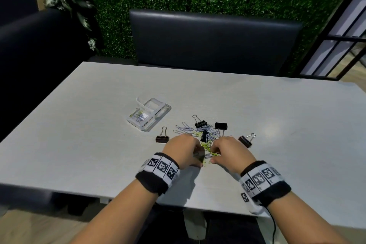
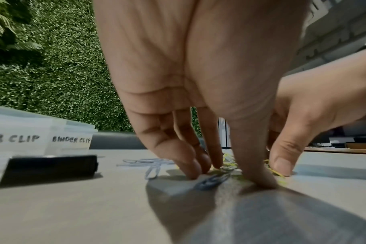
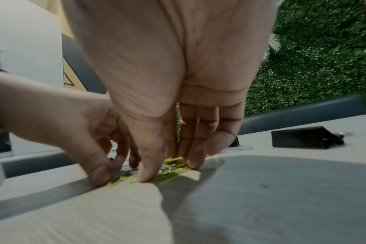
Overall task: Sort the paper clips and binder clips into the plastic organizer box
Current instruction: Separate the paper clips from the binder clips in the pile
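A clear plastic organizer box (image 1: 166,108) lies open on the table, labelled "BINDER CLIP" (image 2: 71,140) on one compartment; a few paper clips (image 1: 138,118) lie in the other. A loose pile of blue-silver paper clips (image 1: 184,128) and yellow paper clips (image 1: 207,146) lies at mid-table with black binder clips (image 1: 162,138) (image 1: 220,126) (image 1: 245,141) around it. My left hand (image 1: 199,157) has thumb and fingertips down on the table, pinching a blue paper clip (image 2: 211,181). Facing it, my right hand (image 1: 213,157) pinches yellow paper clips (image 3: 174,162).
The grey table (image 1: 79,125) has bare room to the left, right and front of the pile. One binder clip (image 2: 50,166) lies between my left hand and the box, another (image 3: 303,138) lies right of my right hand. A dark chair (image 1: 213,41) stands beyond the far edge.
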Demonstrator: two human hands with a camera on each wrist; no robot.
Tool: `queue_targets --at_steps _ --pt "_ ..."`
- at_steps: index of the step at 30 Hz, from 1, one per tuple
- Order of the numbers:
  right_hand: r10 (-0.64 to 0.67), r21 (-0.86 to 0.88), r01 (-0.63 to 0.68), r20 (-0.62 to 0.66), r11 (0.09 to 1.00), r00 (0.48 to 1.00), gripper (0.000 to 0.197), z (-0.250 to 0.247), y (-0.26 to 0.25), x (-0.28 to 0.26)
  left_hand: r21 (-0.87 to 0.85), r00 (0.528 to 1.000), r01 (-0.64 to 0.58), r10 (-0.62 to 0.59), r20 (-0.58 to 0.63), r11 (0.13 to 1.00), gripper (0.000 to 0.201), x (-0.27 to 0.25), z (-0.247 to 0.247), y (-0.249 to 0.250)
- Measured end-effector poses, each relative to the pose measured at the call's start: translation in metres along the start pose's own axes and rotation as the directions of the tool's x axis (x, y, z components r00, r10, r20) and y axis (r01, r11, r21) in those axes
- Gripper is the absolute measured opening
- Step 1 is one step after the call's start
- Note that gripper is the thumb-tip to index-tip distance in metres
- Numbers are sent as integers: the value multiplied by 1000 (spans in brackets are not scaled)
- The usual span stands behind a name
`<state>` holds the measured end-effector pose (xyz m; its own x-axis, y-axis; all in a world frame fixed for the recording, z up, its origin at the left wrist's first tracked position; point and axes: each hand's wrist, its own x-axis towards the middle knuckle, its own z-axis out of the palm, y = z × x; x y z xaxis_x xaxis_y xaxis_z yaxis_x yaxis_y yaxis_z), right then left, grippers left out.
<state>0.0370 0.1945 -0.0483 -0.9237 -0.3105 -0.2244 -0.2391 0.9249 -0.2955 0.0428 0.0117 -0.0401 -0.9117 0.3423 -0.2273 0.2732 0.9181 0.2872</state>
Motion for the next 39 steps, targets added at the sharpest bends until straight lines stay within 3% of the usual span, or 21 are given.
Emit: queue_targets --at_steps 4,7,9,11,13,15,17,18,22,26,32,39 --pt "-8 6 8 10 1000 1000 9 3 -1 1 10 1000 11 -11 -12 1000 24 4 1 3" --pt "-8 5 8 17 1000 1000 6 3 -1 2 -11 999 37 -37 4 999 19 5 6 4" --pt "7 17 -7 28 1000 1000 15 1 0 1 -40 999 33 -32 20 999 18 6 8 4" --pt "-1 9 1 51 1000 999 40 0 1 0 -65 1000 15 -14 17 998 20 6 8 3" --pt "3 -14 -2 66 1000 998 52 -1 1 0 -99 1000 3 -4 -9 995 28 5 8 3" --pt "20 -9 -19 71 1000 997 38 0 0 0 -125 1000 -19 17 -20 992 34 4 9 4" --pt "27 -14 -26 61 1000 998 12 -2 -1 -1 -88 999 -30 28 -19 996 29 3 9 10" --pt "23 -11 -22 57 1000 998 10 -3 -2 -1 -64 999 -31 29 -32 997 25 3 9 13" --pt "-23 -94 28 56 995 998 10 -4 -6 -7 -22 998 -8 7 -63 1000 27 6 11 18" --pt "-107 -208 111 28 972 994 19 -1 -3 -13 60 996 -59 63 -56 996 20 7 12 19" --pt "-37 -67 35 -23 997 999 18 -9 2 -12 16 996 -56 57 -74 998 23 8 8 10" --pt "67 238 -49 -69 970 995 12 -23 7 -12 -231 992 -12 -16 -122 973 18 6 0 -9"
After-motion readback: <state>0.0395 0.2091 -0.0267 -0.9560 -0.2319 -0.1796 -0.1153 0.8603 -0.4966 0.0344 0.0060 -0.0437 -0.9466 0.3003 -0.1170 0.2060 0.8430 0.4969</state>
